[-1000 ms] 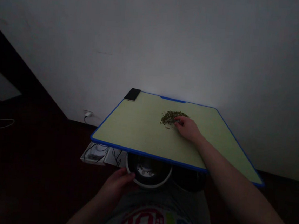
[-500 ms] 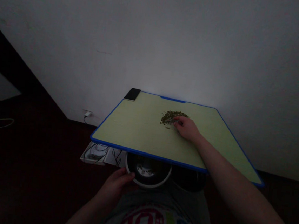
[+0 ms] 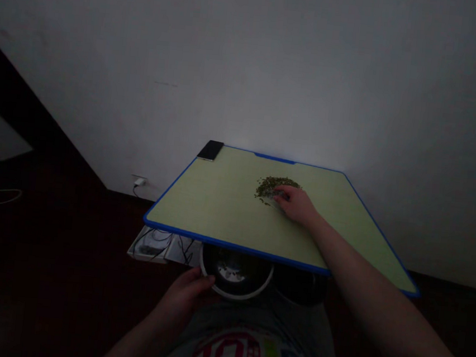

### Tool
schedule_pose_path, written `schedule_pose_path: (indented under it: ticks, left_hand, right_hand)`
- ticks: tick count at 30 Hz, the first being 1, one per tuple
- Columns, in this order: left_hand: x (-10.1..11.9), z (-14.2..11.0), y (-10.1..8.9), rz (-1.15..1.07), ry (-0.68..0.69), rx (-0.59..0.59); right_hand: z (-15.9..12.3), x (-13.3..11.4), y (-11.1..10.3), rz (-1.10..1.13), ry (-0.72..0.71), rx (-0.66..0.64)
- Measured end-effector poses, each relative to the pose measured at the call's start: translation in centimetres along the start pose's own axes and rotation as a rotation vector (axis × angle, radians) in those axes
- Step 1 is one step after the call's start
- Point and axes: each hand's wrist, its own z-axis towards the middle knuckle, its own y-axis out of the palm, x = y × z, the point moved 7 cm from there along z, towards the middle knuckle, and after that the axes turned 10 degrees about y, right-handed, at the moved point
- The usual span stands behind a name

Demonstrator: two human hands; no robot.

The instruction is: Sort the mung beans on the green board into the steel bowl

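Note:
A small pile of dark green beans (image 3: 271,185) lies on a pale green tabletop with a blue rim (image 3: 218,210). My right hand (image 3: 297,202) rests on the table at the pile's near right edge, fingertips pinched together in the beans. My left hand (image 3: 187,292) grips the rim of a white-rimmed bowl (image 3: 234,276) held below the table's front edge. A few small things lie in the bowl's bottom.
A black phone (image 3: 211,150) lies on the table's far left corner. A white wall stands behind. Below the table are cables and a power strip (image 3: 153,245), and a plug in a wall socket (image 3: 139,182). The floor is dark.
My right hand has shifted slightly left into the bean pile. The left hand and bowl have stayed in place.

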Motion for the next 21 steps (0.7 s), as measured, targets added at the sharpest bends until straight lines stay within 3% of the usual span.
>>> schedule_pose_path:
  ticks: [21]
  left_hand:
    - [-0.34,0.15,-0.30,-0.001,0.000,-0.027]
  right_hand:
    - [0.12,0.02,-0.24,-0.043,0.045,0.050]
